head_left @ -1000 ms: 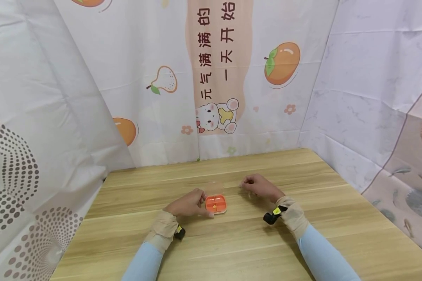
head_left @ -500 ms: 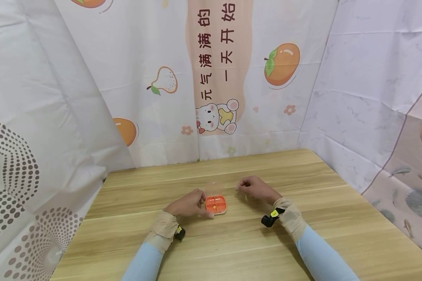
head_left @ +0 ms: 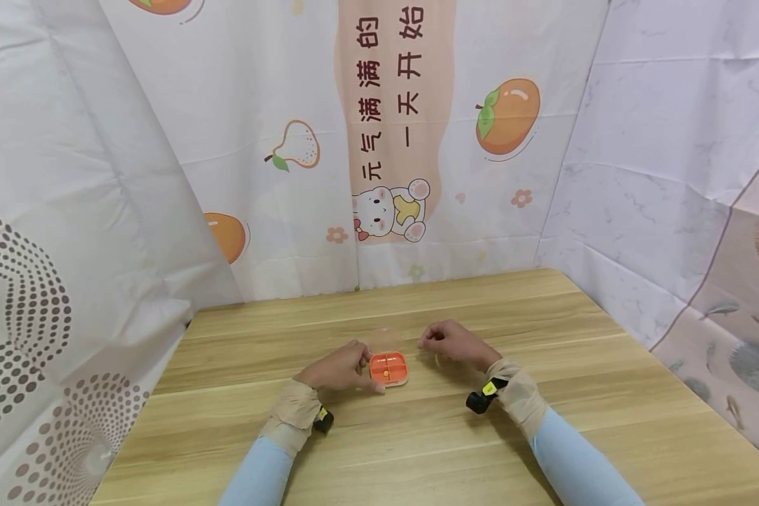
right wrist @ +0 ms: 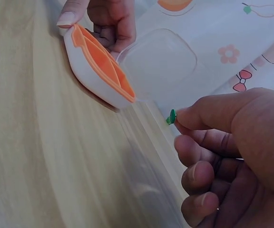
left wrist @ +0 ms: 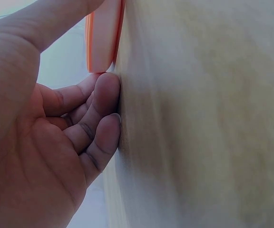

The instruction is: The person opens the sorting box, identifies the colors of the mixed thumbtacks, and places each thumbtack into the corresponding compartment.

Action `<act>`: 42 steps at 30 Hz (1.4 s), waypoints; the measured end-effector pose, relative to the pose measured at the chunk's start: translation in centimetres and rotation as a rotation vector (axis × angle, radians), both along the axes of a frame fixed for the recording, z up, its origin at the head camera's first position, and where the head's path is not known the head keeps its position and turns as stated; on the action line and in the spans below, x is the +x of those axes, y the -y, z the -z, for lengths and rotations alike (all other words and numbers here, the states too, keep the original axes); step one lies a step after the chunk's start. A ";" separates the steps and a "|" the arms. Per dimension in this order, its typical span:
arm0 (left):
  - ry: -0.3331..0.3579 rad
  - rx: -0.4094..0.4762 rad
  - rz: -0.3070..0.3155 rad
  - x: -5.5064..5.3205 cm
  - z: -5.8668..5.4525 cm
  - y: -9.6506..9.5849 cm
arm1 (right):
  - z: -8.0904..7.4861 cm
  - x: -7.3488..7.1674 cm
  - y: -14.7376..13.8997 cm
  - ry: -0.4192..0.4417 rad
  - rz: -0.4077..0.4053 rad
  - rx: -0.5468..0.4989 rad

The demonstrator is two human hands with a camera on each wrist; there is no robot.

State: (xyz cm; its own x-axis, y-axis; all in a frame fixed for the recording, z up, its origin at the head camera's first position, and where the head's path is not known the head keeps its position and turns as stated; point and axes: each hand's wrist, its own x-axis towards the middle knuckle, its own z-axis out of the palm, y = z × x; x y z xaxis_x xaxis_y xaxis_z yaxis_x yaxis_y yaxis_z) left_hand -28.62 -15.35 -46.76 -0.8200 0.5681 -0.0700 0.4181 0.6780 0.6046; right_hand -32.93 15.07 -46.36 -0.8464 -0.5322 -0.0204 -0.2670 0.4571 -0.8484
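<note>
A small pill box [head_left: 388, 368] with an orange divided inside and a white outer shell lies on the table, its clear lid [right wrist: 158, 64] swung back. One front compartment holds a small yellow piece [head_left: 386, 373]. My left hand [head_left: 340, 367] grips the box from its left side, thumb at the near corner and curled fingers at the far one. To the right of the box, my right hand [head_left: 458, 342] pinches a tiny green piece [right wrist: 171, 117] between thumb and index finger, its other fingers curled in. Most of that piece is hidden by the fingertips.
The wood-grain table [head_left: 379, 450] runs back to a hanging printed curtain [head_left: 278, 211]. More curtains close off the left and right sides. Black cameras are strapped to both wrists, one of them the right wrist camera [head_left: 481, 400].
My right hand has moved a little left and nearer, closer to the pill box. My left hand and the box have stayed in place.
</note>
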 end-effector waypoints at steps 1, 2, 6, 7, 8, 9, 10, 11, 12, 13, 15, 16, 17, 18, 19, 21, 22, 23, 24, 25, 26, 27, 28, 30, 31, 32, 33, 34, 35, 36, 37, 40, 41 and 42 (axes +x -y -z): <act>0.000 0.002 0.000 0.0 0.0 0.0 | 0.0 0.0 0.1 0.002 -0.002 -0.003; 0.000 0.005 -0.001 0.0 0.0 0.0 | 0.1 0.0 0.1 0.007 -0.002 -0.004; 0.006 0.014 -0.003 0.0 0.1 0.1 | 0.4 0.0 0.3 0.011 -0.012 -0.015; 0.009 0.016 -0.005 0.0 0.2 0.1 | 0.4 0.0 0.4 0.011 -0.014 -0.015; 0.012 0.018 -0.007 0.0 0.2 0.1 | 0.5 0.0 0.4 0.010 -0.016 -0.016; 0.016 0.019 -0.008 0.0 0.1 0.0 | 0.5 0.0 0.5 0.011 -0.017 -0.018; 0.018 0.020 -0.010 0.1 0.1 0.0 | 0.5 0.0 0.5 0.012 -0.018 -0.017; 0.021 0.021 -0.012 0.1 0.1 0.0 | 0.5 0.1 0.6 0.010 -0.019 -0.016; 0.021 0.021 -0.013 0.1 0.1 0.0 | 0.5 0.1 0.6 0.006 -0.024 -0.016; 0.022 0.021 -0.013 0.1 0.1 0.0 | 0.4 0.2 0.7 0.001 -0.028 -0.015; 0.024 0.021 -0.014 0.1 0.1 0.0 | 0.3 0.3 0.9 -0.002 -0.034 -0.013; 0.025 0.022 -0.015 0.1 0.1 0.0 | 0.3 0.4 1.0 -0.005 -0.037 -0.012; 0.026 0.024 -0.016 0.1 0.1 0.0 | 0.3 0.5 1.1 -0.008 -0.040 -0.010; 0.027 0.024 -0.017 0.1 0.1 0.0 | 0.3 0.5 1.1 -0.009 -0.043 -0.011; 0.028 0.024 -0.018 0.1 0.1 0.0 | 0.2 0.6 1.2 -0.009 -0.043 -0.009; 0.027 0.025 -0.017 0.1 0.1 0.0 | 0.2 0.7 1.3 -0.010 -0.045 -0.004; 0.026 0.024 -0.016 0.1 0.1 0.0 | 0.2 0.7 1.4 -0.012 -0.047 -0.002; 0.024 0.022 -0.014 0.1 0.1 0.0 | 0.2 0.7 1.4 -0.012 -0.048 0.001; 0.022 0.019 -0.012 0.1 0.1 0.0 | 0.2 0.7 1.5 -0.010 -0.051 0.001; 0.022 0.018 -0.012 0.1 0.1 0.0 | 0.3 0.8 1.5 -0.010 -0.052 0.003; 0.021 0.017 -0.011 0.1 0.0 0.0 | 0.3 0.7 1.5 -0.011 -0.055 0.006; 0.020 0.016 -0.012 0.1 0.0 0.0 | 0.3 0.7 1.6 -0.009 -0.059 0.005; 0.021 0.015 -0.012 0.1 0.0 0.0 | 0.3 0.7 1.6 -0.009 -0.062 0.005; 0.023 0.014 -0.015 0.1 -0.1 0.0 | 0.4 0.7 1.8 -0.009 -0.067 0.006; 0.025 0.015 -0.016 0.1 -0.1 -0.1 | 0.4 0.7 1.8 -0.009 -0.068 0.007; 0.026 0.017 -0.016 0.1 -0.2 -0.1 | 0.4 0.8 1.9 -0.008 -0.070 0.007; 0.027 0.019 -0.017 0.1 -0.2 -0.1 | 0.4 0.8 1.9 -0.008 -0.070 0.009; 0.028 0.020 -0.017 0.1 -0.3 -0.1 | 0.4 0.9 2.0 -0.004 -0.070 0.008; 0.029 0.022 -0.017 0.2 -0.3 -0.1 | 0.4 0.9 2.1 -0.001 -0.070 0.008; 0.030 0.023 -0.017 0.2 -0.4 -0.1 | 0.5 0.9 2.1 0.002 -0.071 0.007; 0.031 0.025 -0.017 0.2 -0.4 -0.2 | 0.5 1.0 2.2 0.003 -0.073 0.008; 0.033 0.030 -0.016 0.3 -0.4 -0.2 | 0.6 1.1 2.3 0.008 -0.082 0.007; 0.033 0.032 -0.016 0.3 -0.4 -0.2 | 0.6 1.1 2.3 0.005 -0.085 0.007; 0.033 0.033 -0.016 0.3 -0.4 -0.1 | 0.6 1.2 2.4 0.006 -0.087 0.007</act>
